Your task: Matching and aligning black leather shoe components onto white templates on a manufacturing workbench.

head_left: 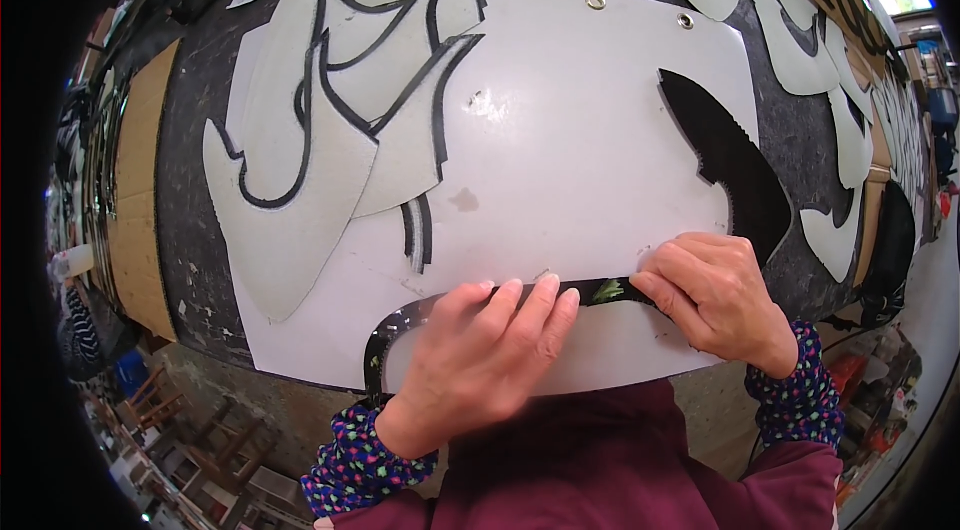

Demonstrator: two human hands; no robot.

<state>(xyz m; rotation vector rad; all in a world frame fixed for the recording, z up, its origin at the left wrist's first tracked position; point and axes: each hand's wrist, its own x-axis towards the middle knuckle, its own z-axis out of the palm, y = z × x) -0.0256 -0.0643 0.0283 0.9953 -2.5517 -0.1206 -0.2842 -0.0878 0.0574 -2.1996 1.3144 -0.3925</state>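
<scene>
A curved black strip with a green leaf print (607, 291) lies along the near side of a white sheet (590, 140). My left hand (490, 350) rests over its middle, fingers stretched out and lying on it. The strip's left end bends down beside my left wrist. Close to the right end, my right hand (715, 300) has thumb and fingers pinched on the strip. Beyond my right hand lies a larger black cut piece (725, 155) with notched edges. My right hand hides part of that piece's lower edge.
Pale cut pieces with dark edging (290, 160) overlap at the left and far side of the sheet. More pale pieces (790, 40) lie at the right on the dark tabletop (195, 190). Two metal eyelets (596, 1) sit near the sheet's far edge. Cardboard (140, 190) stands at the left.
</scene>
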